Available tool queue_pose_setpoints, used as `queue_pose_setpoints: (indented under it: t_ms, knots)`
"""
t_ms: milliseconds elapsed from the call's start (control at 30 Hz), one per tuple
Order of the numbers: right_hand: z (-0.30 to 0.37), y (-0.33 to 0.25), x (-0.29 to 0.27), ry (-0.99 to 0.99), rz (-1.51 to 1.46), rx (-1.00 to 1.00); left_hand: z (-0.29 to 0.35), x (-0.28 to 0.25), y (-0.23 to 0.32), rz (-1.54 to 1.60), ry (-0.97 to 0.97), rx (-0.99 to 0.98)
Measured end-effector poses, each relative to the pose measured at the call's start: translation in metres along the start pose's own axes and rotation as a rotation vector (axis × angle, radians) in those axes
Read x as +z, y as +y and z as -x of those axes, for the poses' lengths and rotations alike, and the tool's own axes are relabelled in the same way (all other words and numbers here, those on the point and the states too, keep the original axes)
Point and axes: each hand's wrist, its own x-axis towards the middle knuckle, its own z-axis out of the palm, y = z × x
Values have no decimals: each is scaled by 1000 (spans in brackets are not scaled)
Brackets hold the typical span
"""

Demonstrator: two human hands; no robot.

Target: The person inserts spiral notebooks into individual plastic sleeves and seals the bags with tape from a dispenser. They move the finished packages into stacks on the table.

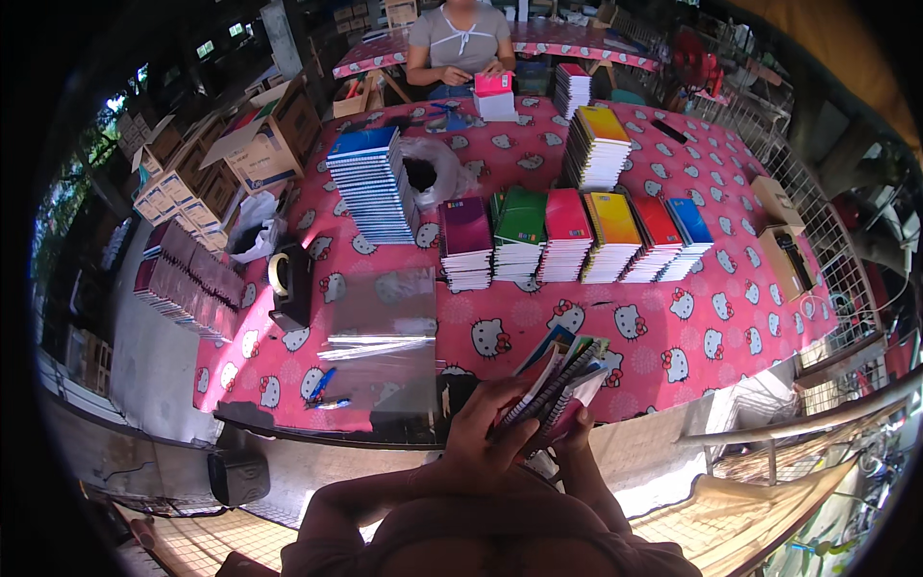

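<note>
Several spiral notebooks point(553, 389) are bunched together between my two hands, tilted, just over the table's near edge. My left hand point(488, 423) wraps round their left side, fingers across the wire bindings. From the right, my right hand point(575, 430) grips their lower end. Beyond them stands a row of short notebook stacks: purple point(464, 223), green point(520, 216), pink point(567, 216), yellow point(612, 221), red point(656, 223) and blue point(690, 221). Left of my hands lies a pile of clear plastic sleeves point(380, 308).
A tall blue notebook stack point(370, 183) and a yellow-topped one point(598, 149) rise farther back. At left are a tape dispenser point(286, 284), pens point(322, 387), wrapped notebooks point(187, 279) and cardboard boxes point(264, 139). Across the pink tablecloth point(538, 322), a person point(461, 43) handles a pink notebook.
</note>
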Motion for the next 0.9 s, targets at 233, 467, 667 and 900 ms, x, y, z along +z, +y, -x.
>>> queue_pose_setpoints:
  t_ms: [233,467,667,900]
  knots:
    - [2,5,1,-3,55,49,-5,-10,13,-219,-179,25]
    - [5,4,-32,-86,-66,129,-9,-4,1,136,-23,-486]
    - [-12,-6,14,90,181,199,-10,-4,-73,-589,158,-13]
    - [-40,-27,-10,397,129,711,1,-59,-114,-1115,-317,476]
